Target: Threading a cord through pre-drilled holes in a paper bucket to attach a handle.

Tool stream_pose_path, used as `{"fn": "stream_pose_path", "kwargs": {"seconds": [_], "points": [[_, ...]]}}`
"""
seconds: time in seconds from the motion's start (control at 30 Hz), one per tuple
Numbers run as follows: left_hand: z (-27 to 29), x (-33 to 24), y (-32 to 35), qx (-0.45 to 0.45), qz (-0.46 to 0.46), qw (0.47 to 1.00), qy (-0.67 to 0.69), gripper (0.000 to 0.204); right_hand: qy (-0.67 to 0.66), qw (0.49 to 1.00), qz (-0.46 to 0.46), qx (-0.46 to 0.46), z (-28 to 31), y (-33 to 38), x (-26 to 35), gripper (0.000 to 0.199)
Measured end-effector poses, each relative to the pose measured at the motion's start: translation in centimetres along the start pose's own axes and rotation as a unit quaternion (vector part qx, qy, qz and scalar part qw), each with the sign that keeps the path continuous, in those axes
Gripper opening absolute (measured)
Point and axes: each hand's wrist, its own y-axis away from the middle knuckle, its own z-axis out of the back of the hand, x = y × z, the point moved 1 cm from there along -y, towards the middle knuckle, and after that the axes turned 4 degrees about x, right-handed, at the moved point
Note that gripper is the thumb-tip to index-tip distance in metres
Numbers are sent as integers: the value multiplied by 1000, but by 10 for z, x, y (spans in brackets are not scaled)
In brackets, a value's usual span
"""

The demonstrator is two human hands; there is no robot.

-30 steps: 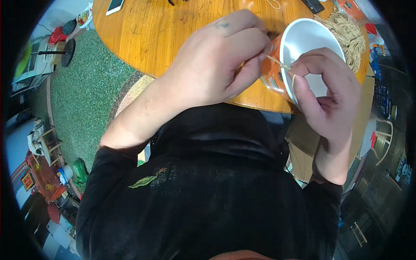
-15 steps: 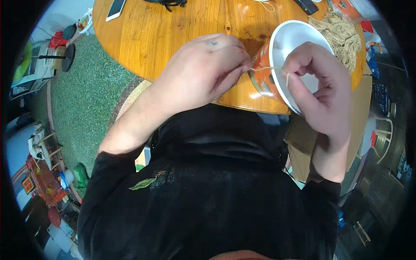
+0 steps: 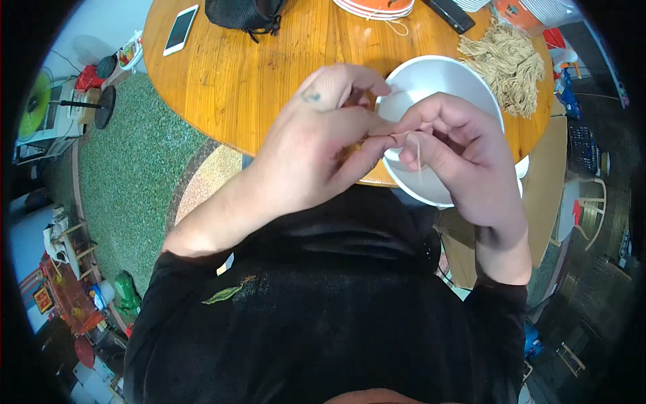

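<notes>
A thin beige string (image 3: 420,161) is pinched between the fingertips of my right hand (image 3: 464,158), its short loose end hanging down. My left hand (image 3: 313,138) meets it from the left, thumb and forefinger pinching the string close to the right fingertips. Behind both hands a large paper bucket (image 3: 437,71) leans over with its white inside facing me. My hands cover most of its outer wall and part of its opening. Whether the string is tied to the bucket is hidden by my fingers.
On the round wooden table (image 3: 222,87) lie a white phone (image 3: 182,30), a black drawstring bag (image 3: 243,17), stacked orange-and-white buckets (image 3: 374,8), a black oblong device (image 3: 449,13) and a heap of beige strings (image 3: 508,67). Cardboard (image 3: 544,178) stands beyond the right edge.
My hands have come together, closing the stretch of string between them. The bucket's opening has turned more toward me and shifted left. More of the table's far side shows.
</notes>
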Motion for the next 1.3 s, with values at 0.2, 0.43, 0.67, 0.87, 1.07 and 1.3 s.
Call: {"fn": "stream_pose_path", "kwargs": {"seconds": [0.2, 0.43, 0.67, 0.87, 1.07, 1.3], "points": [[0, -9, -2, -17, 4, 998, -67, 17, 3, 999, -29, 17, -9, 21, 16, 47], [8, -16, -8, 10, 16, 997, -70, 15, -94, 996, 2, 12, -12, 26, 27, 37], [3, -13, -7, 7, 64, 998, -9, 11, -188, 980, 64, -27, -6, 23, 15, 19], [18, -16, -12, 22, 67, 994, -83, 9, -215, 960, 173, -55, 1, 34, 21, 38], [60, -22, -36, 24, 7, 987, -156, 12, -129, 953, 223, -156, 32, 46, 38, 48], [77, 20, -32, 58, 125, 970, -202, 9, -6, 999, -50, -18, 74, 52, -2, 44]]}}
